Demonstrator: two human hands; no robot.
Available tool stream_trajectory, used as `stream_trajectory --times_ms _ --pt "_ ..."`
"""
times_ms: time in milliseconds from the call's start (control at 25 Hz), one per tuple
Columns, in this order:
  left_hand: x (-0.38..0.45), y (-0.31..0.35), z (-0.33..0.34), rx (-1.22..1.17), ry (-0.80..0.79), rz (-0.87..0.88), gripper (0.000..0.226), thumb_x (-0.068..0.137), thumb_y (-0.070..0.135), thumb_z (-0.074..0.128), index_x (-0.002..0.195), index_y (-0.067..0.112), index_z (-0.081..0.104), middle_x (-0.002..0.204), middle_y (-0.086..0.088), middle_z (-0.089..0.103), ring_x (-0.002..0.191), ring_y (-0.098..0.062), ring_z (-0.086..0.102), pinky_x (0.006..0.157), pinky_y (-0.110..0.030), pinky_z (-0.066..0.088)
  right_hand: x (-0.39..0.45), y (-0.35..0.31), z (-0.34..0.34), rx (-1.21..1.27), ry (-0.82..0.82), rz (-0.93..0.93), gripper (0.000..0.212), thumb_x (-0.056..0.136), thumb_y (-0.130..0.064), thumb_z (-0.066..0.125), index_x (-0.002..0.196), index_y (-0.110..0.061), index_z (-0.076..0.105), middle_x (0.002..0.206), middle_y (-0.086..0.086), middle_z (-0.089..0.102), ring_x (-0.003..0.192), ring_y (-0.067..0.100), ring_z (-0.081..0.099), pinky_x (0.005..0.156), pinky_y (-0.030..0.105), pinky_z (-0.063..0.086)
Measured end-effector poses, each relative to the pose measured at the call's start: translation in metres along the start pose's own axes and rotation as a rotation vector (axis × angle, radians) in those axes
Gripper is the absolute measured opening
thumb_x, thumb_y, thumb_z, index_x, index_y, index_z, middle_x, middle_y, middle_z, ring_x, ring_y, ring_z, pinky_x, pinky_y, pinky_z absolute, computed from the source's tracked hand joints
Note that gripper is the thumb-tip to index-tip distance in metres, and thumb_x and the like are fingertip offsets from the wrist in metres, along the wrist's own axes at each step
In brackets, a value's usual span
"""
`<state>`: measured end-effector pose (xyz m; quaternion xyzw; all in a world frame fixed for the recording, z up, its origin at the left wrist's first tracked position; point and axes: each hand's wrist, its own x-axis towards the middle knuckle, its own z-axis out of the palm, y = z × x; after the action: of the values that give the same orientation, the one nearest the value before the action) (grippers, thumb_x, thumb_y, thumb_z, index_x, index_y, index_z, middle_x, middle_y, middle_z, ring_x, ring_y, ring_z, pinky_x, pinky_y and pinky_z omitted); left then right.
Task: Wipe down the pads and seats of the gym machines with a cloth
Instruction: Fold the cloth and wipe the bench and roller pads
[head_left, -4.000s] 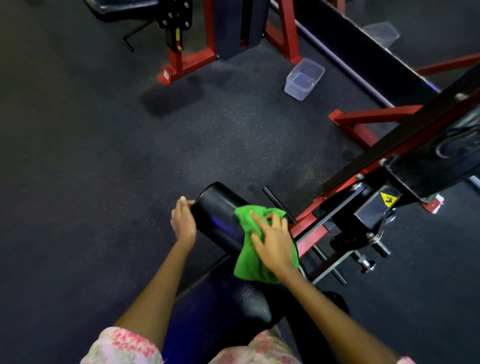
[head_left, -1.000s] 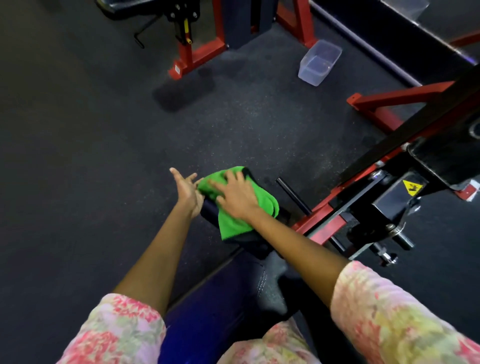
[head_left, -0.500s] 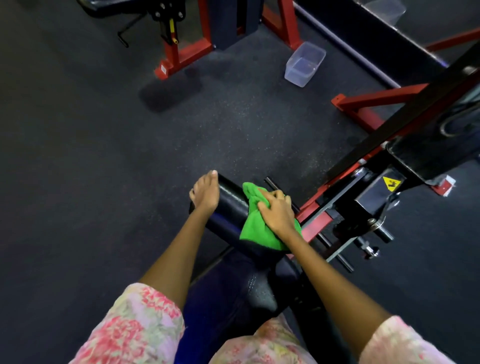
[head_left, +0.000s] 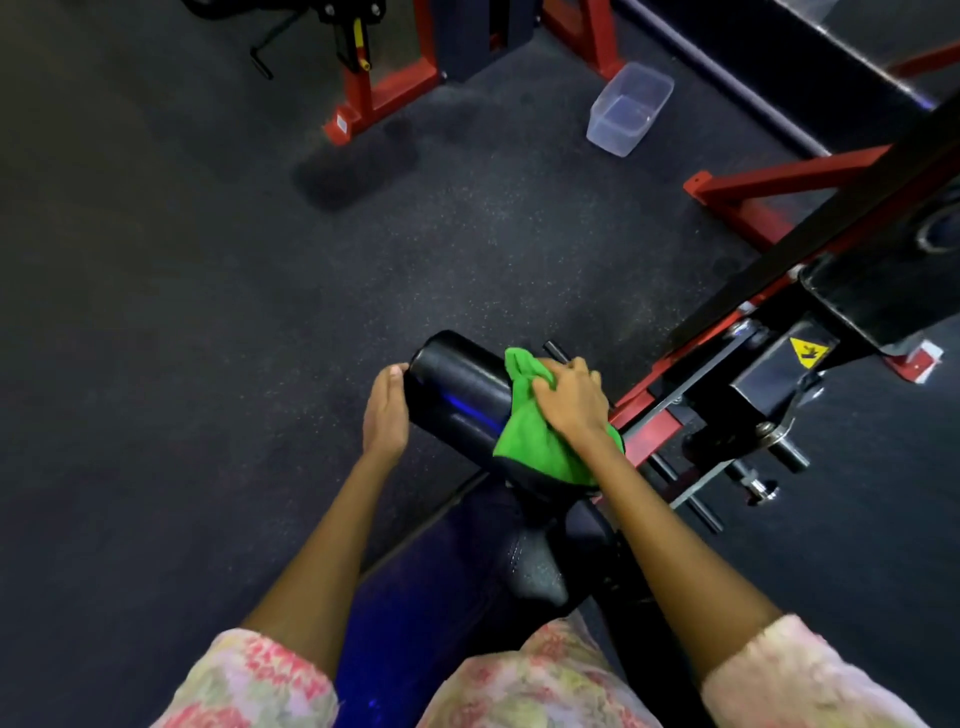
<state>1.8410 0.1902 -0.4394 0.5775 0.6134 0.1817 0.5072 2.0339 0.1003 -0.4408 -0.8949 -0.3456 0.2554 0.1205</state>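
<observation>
Right hand (head_left: 571, 400) with fingers curled, gripping green cloth (head_left: 535, 441) on black roller pad (head_left: 457, 395), left hand (head_left: 385, 410) flat, straight fingers touching pad's end

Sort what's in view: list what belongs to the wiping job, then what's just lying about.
In the job:
green cloth
roller pad
seat
right hand, pressing the cloth
left hand, steadying the pad's end

Lying about:
plastic tub
far machine's red frame
warning sticker
</observation>
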Motion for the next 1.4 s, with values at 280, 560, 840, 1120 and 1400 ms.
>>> stream_trajectory --times_ms 280,560,840,1120,1400 --pt "-0.001 -0.034 0.0 0.065 0.072 -0.144 0.053 0.101 0.044 0.021 0.13 0.011 0.052 0.131 -0.01 0.054 0.12 -0.025 0.049 0.104 -0.04 0.035 -0.048 -0.033 0.028 -0.458 -0.006 -0.802 0.055 0.079 -0.043 0.062 0.132 -0.035 0.05 0.128 0.006 0.051 0.11 0.028 0.045 0.083 0.038 0.045" --pt "0.006 -0.036 -0.012 -0.041 0.052 -0.24 0.059 0.101 0.046 0.016 0.098 0.011 0.063 0.114 -0.014 0.063 0.108 -0.029 0.058 0.1 -0.039 0.038 -0.028 -0.082 0.038 -0.371 0.05 -0.638 0.05 0.089 -0.039 0.052 0.138 -0.035 0.041 0.134 0.007 0.042 0.113 0.028 0.04 0.085 0.04 0.04" --pt "0.009 -0.032 -0.017 0.03 -0.005 -0.24 0.07 0.099 0.052 0.012 0.11 0.009 0.066 0.119 -0.014 0.063 0.115 -0.029 0.056 0.104 -0.04 0.036 0.04 -0.08 0.016 -0.069 -0.17 -0.242 0.043 0.095 -0.038 0.042 0.137 -0.032 0.044 0.133 0.013 0.042 0.122 0.037 0.037 0.096 0.044 0.039" --pt "-0.002 -0.012 -0.003 0.248 -0.004 -0.256 0.069 0.096 0.057 0.017 0.134 0.009 0.049 0.139 -0.017 0.046 0.128 -0.034 0.042 0.107 -0.045 0.031 -0.037 -0.003 0.01 -0.091 0.14 -0.17 0.048 0.083 -0.032 0.061 0.13 -0.025 0.055 0.116 0.013 0.055 0.1 0.034 0.048 0.08 0.042 0.045" --pt "-0.013 0.01 0.042 0.468 -0.081 0.262 0.049 0.102 0.033 0.026 0.147 0.013 0.027 0.157 -0.001 0.014 0.146 -0.015 0.002 0.116 -0.035 -0.005 -0.01 -0.024 0.005 -0.29 -0.047 -0.44 0.05 0.092 -0.04 0.047 0.141 -0.033 0.038 0.128 0.011 0.044 0.117 0.033 0.041 0.087 0.04 0.043"
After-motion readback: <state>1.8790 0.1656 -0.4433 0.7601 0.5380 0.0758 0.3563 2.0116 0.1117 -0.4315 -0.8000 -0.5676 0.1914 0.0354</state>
